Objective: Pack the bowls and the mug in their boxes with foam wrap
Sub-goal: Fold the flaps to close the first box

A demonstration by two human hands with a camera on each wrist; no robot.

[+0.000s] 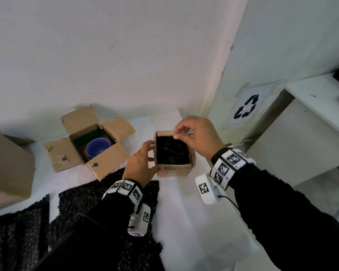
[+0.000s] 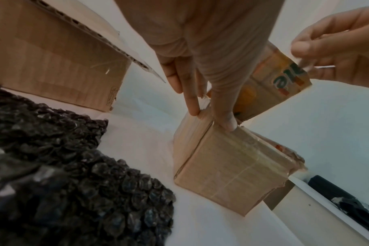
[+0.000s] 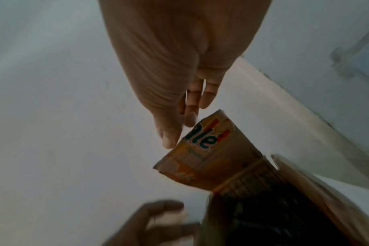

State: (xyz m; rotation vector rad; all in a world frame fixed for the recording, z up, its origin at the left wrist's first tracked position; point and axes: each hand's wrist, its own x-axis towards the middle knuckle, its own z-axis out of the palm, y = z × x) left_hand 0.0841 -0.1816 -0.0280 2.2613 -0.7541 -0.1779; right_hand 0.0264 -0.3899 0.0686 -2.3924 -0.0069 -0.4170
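A white table point(image 1: 180, 202) carries everything. At the left edge a large cardboard box point(image 1: 10, 169) is cut off by the frame, so its contents cannot be seen. Black foam wrap point(image 1: 82, 192) lies spread at the near side, probably kept within reach for the next item. Behind it an open box point(image 1: 86, 145) has its flaps folded out, and a blue bowl point(image 1: 97, 149) sits inside, not yet wrapped as far as can be seen.

The small box point(image 1: 173, 153) stands upright between the hands, filled with dark wrap; whether the mug is under it cannot be made out. The left hand point(image 1: 140, 163) grips the near left corner, thumb on one side and fingers on the next, likely to steady the box. The right hand point(image 1: 196, 137) reaches over the far rim and pinches the printed top flap point(image 2: 276, 83) between thumb and forefinger, seemingly to fold it shut. The right wrist view is blurred.
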